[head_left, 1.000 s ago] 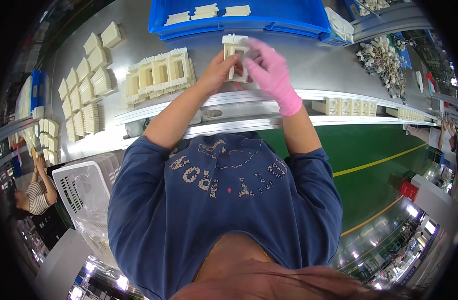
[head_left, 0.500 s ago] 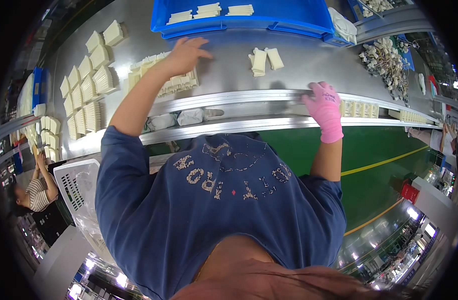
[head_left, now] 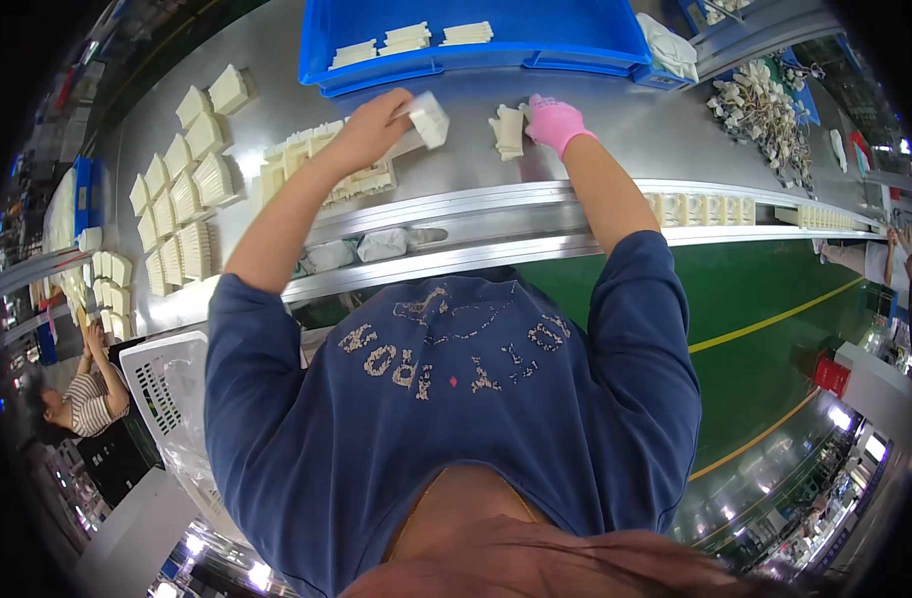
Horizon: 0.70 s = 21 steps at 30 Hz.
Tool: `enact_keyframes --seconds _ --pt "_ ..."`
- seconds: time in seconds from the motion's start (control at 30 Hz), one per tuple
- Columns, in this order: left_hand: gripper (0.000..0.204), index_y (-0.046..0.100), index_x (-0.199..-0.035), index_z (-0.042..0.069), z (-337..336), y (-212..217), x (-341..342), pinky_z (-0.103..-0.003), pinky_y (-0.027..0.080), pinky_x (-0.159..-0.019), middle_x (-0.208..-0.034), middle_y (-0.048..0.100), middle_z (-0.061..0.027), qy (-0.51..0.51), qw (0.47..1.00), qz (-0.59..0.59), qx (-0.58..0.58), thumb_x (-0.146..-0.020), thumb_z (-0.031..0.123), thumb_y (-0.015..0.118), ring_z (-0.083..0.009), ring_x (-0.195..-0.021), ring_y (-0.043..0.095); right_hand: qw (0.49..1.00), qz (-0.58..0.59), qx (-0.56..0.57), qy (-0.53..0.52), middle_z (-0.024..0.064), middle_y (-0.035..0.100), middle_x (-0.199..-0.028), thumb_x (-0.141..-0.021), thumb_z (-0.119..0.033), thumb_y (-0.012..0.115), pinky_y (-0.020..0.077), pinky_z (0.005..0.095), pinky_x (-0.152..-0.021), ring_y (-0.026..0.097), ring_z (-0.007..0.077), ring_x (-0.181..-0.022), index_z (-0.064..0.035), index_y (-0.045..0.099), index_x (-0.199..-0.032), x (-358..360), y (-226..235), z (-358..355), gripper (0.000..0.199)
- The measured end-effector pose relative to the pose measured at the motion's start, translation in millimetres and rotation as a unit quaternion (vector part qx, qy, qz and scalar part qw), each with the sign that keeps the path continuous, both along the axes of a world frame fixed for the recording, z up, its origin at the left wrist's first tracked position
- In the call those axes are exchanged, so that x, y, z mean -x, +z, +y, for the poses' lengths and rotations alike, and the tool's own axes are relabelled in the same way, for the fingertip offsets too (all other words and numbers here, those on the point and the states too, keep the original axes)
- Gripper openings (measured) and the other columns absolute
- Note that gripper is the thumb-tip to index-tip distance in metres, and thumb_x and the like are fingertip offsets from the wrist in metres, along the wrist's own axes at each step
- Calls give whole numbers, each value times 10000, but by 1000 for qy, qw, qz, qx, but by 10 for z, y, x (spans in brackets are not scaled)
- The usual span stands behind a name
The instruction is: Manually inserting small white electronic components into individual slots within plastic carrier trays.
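Observation:
My bare left hand (head_left: 374, 130) is closed on a white block-shaped plastic part (head_left: 431, 122), blurred and held out to the right of the fingers above the bench. My right hand (head_left: 555, 123), in a pink glove, is closed at the right side of a small group of cream plastic parts (head_left: 509, 133); a pale edge shows by its fingertips, and the glove hides most of that piece. Beneath and beside my left forearm lie rows of cream parts (head_left: 381, 181), partly covered by the arm.
A blue bin (head_left: 376, 75) with several cream parts stands at the far edge of the metal bench. Stacked cream parts (head_left: 187, 194) fill the left side. Wired white pieces (head_left: 760, 120) are heaped at right. A metal rail (head_left: 456, 204) edges the bench. A co-worker (head_left: 92, 389) sits at far left.
My right hand has moved from the front rail up and left to the small group of parts. My left hand, empty before, now has a white part in it.

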<state>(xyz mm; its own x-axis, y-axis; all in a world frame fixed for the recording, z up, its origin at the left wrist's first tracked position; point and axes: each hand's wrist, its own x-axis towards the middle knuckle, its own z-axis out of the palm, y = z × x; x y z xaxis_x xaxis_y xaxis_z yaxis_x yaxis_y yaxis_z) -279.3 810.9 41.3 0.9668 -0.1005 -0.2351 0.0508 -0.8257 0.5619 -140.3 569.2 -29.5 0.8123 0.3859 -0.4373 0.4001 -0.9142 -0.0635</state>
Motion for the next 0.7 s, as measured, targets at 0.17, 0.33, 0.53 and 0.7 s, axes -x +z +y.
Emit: enact_keyframes --seconds 0.17,0.33,0.53,0.7 --pt "209 520 -1002 60 -346 -131 19 -340 433 -749 -945 571 -57 286 816 37 501 -832 175 480 -188 -858 525 999 -43 11 5 152 576 -1004 -694 -250 584 454 393 -769 550 303 -960 -50 477 -1017 -46 -68 -79 394" --pt "308 442 -1096 54 -587 -403 57 -327 424 -760 -1023 517 -87 278 776 34 566 -831 195 508 -174 -919 503 892 182 -402 -101 62 574 -706 -717 -277 626 451 273 -606 577 129 -744 -18 552 -880 158 526 -77 315" --pt "341 316 -1150 62 -789 -356 180 -327 530 -583 -1043 484 -110 224 801 0 554 -924 317 321 -195 -920 523 846 224 -478 -76 30 526 -612 -785 -223 562 416 262 -500 521 102 -540 -15 558 -892 925 899 199 234" --pt "362 310 -1176 55 -826 -441 159 -309 514 -655 -1061 472 -114 193 800 -92 561 -937 324 265 -185 -905 531 830 -173 -528 47 56 499 -593 -788 -160 547 405 284 -466 502 185 -480 -29 462 -1059 1115 550 394 312"
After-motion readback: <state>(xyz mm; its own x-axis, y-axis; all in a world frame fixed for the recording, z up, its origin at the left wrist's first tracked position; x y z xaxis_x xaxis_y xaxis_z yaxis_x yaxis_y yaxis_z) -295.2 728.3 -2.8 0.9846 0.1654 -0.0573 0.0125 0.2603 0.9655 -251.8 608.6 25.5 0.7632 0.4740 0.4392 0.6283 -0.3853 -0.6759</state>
